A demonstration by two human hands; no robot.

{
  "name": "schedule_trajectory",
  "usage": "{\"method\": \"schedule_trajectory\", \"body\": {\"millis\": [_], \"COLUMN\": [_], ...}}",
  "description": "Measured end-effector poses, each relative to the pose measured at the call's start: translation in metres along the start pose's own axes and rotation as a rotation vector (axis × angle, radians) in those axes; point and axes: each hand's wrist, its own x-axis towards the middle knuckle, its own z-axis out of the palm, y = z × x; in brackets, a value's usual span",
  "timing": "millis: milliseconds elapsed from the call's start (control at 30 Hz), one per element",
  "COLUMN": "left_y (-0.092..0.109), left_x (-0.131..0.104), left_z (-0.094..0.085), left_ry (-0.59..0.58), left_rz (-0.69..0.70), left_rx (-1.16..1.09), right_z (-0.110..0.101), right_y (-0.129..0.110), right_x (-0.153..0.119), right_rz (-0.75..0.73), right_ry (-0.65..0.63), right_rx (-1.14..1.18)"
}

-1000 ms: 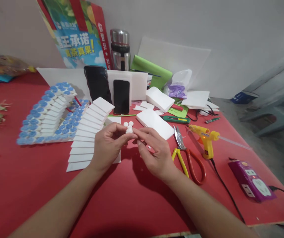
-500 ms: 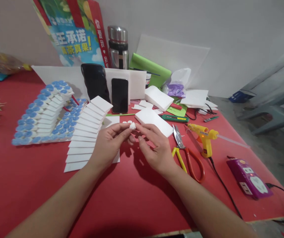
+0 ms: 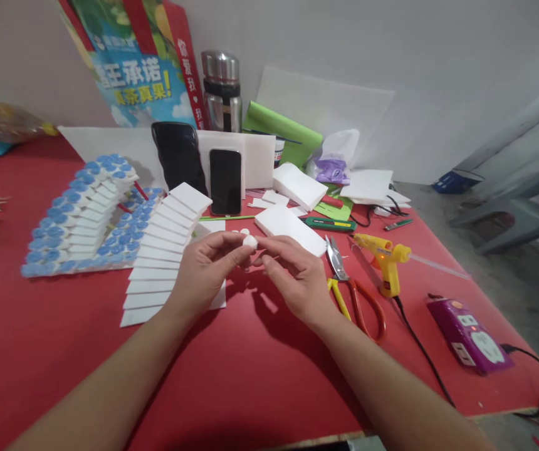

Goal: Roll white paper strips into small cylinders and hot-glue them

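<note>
A small white rounded piece point(image 3: 250, 242) is pinched at the fingertips of my left hand point(image 3: 204, 269), its material too small to make out. From the other side, my right hand point(image 3: 300, 282) touches it with bent fingers, the thumb just below. A few similar white bits point(image 3: 244, 232) lie right behind the fingers. Left of my hands, a fanned, curved row of white steps point(image 3: 156, 266) stands on the table, partly covered by my left hand. Farther left is a model point(image 3: 53, 241) with blue-topped white pieces and a white stair.
To the right are red-and-yellow-handled snips point(image 3: 356, 294), a yellow hot glue gun point(image 3: 385, 254) and a purple power box point(image 3: 469, 335) with cords. A green cutter point(image 3: 328, 223), white foam blocks point(image 3: 291, 228) and two phones point(image 3: 225, 181) sit behind. A steel flask point(image 3: 222, 88) stands farther back.
The small white piece has been turned between the fingertips, now showing a rounder face. My right thumb has moved slightly closer to it. The camera view has shifted a little.
</note>
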Motion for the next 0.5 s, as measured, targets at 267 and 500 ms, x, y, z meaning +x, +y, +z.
{"method": "schedule_trajectory", "body": {"millis": [267, 500], "left_y": [0.0005, -0.0026], "left_x": [0.0011, 0.0027], "left_z": [-0.0001, 0.0011], "left_ry": [0.049, 0.028], "left_rz": [0.039, 0.02], "left_rx": [0.063, -0.041], "right_z": [0.0026, -0.0038], "right_y": [-0.0013, -0.007], "right_x": [-0.0012, 0.0002], "right_rz": [-0.039, -0.254], "right_ry": [-0.025, 0.026], "right_rx": [-0.019, -0.247]}}
